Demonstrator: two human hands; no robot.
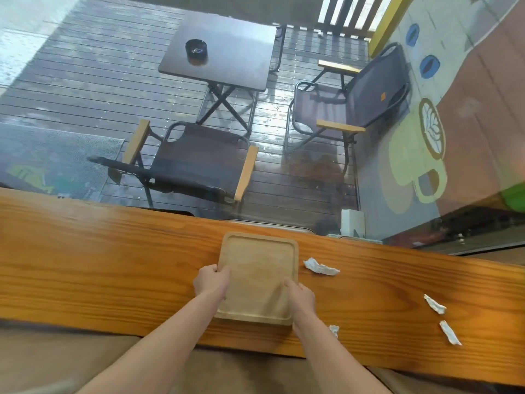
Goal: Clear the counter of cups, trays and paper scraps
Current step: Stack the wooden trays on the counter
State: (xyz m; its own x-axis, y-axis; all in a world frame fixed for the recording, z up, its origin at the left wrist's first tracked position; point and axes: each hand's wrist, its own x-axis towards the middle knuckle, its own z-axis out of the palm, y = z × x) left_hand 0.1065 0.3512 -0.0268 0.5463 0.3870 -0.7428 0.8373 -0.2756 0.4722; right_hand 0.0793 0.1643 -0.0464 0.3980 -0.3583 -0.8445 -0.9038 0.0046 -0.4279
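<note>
A square light-wood tray lies on the long orange-brown wooden counter. My left hand grips the tray's left rim, thumb on top. My right hand grips its right rim near the front corner. The tray holds nothing. Several crumpled white paper scraps lie on the counter to the right: one beside the tray's far right corner, a small one near the counter's front edge by my right wrist, and two more farther right. No cup is in view.
A glass window runs along the counter's far edge. Behind it are a wet deck, a dark folding table with an ashtray and two folding chairs. A white box stands at the glass behind the counter.
</note>
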